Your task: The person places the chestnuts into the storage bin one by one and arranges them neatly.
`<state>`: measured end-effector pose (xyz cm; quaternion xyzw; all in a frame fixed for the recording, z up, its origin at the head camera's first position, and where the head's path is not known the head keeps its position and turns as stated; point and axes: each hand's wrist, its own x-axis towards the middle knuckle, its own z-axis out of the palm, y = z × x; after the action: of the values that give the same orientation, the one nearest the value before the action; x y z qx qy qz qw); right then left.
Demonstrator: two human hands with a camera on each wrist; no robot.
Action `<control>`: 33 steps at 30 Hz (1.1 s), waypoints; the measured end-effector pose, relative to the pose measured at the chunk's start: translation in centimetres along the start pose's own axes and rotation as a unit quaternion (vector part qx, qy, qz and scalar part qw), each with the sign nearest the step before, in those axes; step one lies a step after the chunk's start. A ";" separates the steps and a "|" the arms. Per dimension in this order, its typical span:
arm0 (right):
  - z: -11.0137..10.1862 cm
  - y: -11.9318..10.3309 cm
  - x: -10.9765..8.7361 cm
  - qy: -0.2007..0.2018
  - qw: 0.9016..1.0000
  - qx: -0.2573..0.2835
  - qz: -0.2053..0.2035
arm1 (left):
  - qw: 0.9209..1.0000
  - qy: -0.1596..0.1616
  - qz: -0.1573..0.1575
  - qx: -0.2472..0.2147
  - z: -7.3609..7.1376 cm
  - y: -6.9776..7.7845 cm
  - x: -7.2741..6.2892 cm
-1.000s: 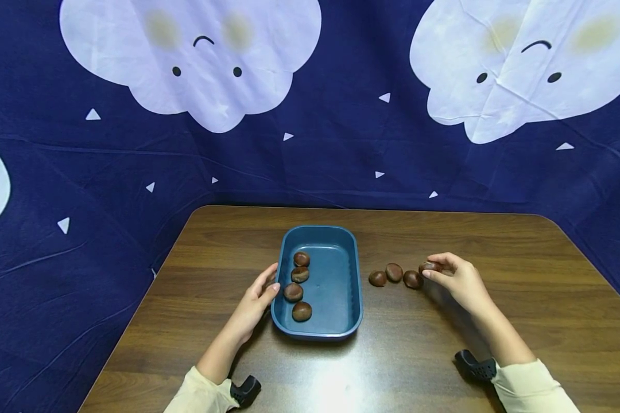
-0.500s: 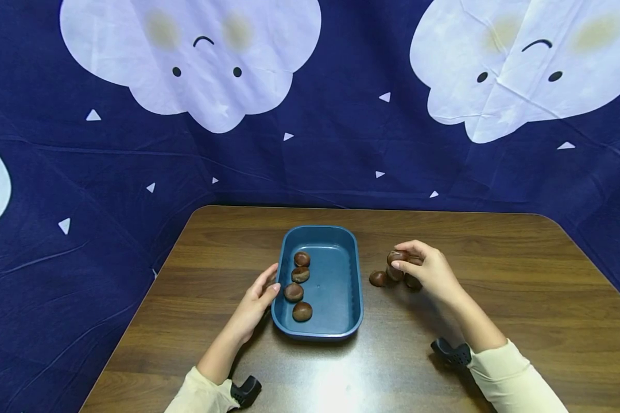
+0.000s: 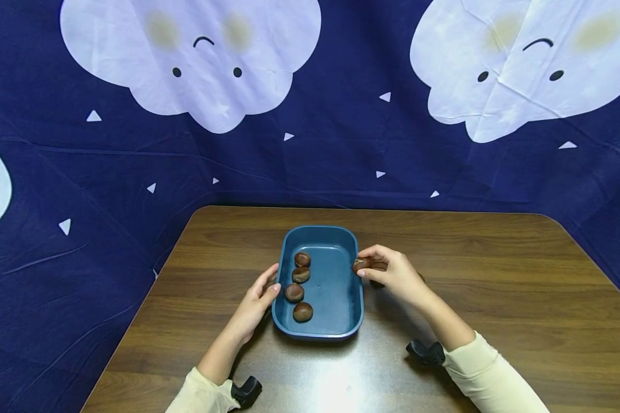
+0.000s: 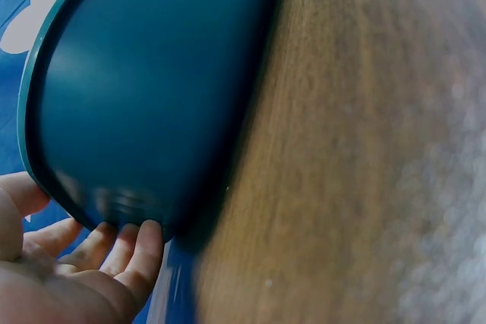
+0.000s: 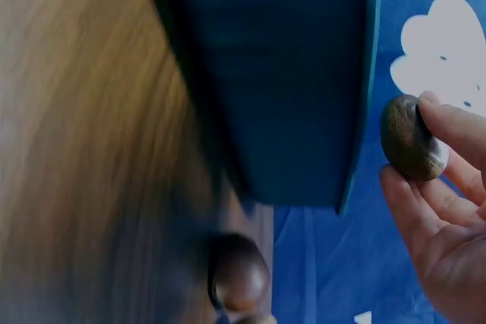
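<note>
A brown chestnut [image 3: 361,264] is pinched between the thumb and fingers of the right hand [image 3: 396,276], lifted off the desk at the right side of a blue box; in the right wrist view a gap shows between it and the rim. The blue box [image 3: 333,298] holds four chestnuts [image 3: 301,275] in an uneven line along its left side, the lower two a little larger to the eye. At the box's left wall is the left hand [image 3: 253,304], its fingers extended and slightly spread, the tips touching the outside, with the thumb at the rim. Under and beyond the right hand lie further chestnuts [image 5: 241,272] on the desk, mostly hidden from the head view, so their number cannot be told. The desk [image 3: 227,235] is dark wood grain with a bright glare in front of the box. Both arms wear pale yellow sleeves [image 3: 491,376] and black wrist devices [image 3: 425,352]. Behind hangs a navy cloth [image 3: 134,155] printed with upside-down cloud faces [image 3: 206,63] and small white triangles.
</note>
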<state>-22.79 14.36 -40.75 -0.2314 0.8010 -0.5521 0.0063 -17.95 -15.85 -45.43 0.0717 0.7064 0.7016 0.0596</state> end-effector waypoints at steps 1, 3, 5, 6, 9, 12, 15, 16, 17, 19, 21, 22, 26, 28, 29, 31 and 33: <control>0.3 -0.3 0.0 -0.006 1.000 0.005 0.002 | 1.000 0.001 0.000 0.000 0.0 0.0 0.0; 0.9 -1.2 0.0 -0.019 1.000 0.009 -0.002 | 1.000 0.002 0.000 0.000 0.0 0.1 -0.1; 1.5 -2.1 0.1 -0.034 0.999 0.011 -0.004 | 1.000 0.003 0.000 0.001 0.1 0.1 -0.1; 1.7 -2.5 0.1 -0.043 0.999 0.009 -0.005 | 1.000 0.003 0.001 0.001 0.1 0.1 -0.1; 2.3 -3.0 0.4 -0.073 0.997 -0.005 -0.012 | 1.000 0.003 0.001 0.001 0.1 0.1 -0.1; 2.8 -1.9 1.1 -0.103 0.994 -0.033 -0.031 | 1.000 0.004 0.003 0.001 0.1 0.1 -0.1; 3.3 -0.6 1.8 -0.128 0.989 -0.056 -0.054 | 1.000 0.003 0.002 0.000 0.1 0.1 -0.1; 3.4 -0.2 2.1 -0.136 0.987 -0.063 -0.060 | 1.000 0.003 0.002 0.000 0.1 0.1 -0.1; 3.6 -0.2 2.2 -0.143 0.986 -0.065 -0.061 | 1.000 0.003 0.001 0.000 0.1 0.1 -0.1; 3.8 -0.2 2.4 -0.161 0.983 -0.062 -0.061 | 1.000 0.003 0.000 0.001 0.1 0.1 -0.1; 4.1 -0.3 2.6 -0.178 0.981 -0.061 -0.052 | 1.000 0.002 -0.001 0.002 0.1 0.1 -0.1; 4.2 -0.4 2.7 -0.185 0.980 -0.059 -0.048 | 1.000 0.002 -0.002 0.003 0.1 0.1 -0.1; 4.8 -0.7 3.0 -0.216 0.974 -0.058 -0.038 | 1.000 0.003 -0.003 0.000 0.0 0.0 -0.1; 5.0 -0.8 3.2 -0.232 0.970 -0.060 -0.039 | 1.000 0.003 -0.003 0.000 -0.1 0.0 0.0; 5.1 -0.9 3.3 -0.241 0.968 -0.064 -0.039 | 1.000 0.003 -0.004 0.000 -0.1 -0.1 0.0; 5.2 -0.9 3.3 -0.256 0.963 -0.074 -0.039 | 1.000 0.002 -0.004 0.000 -0.1 -0.1 0.0; 5.3 -1.0 3.4 -0.269 0.958 -0.088 -0.038 | 1.000 0.001 -0.004 0.002 -0.1 -0.1 0.0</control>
<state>-24.04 8.11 -41.11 -0.4016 0.8058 -0.3962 0.1799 -17.97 -15.93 -45.54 0.0684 0.7081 0.7001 0.0611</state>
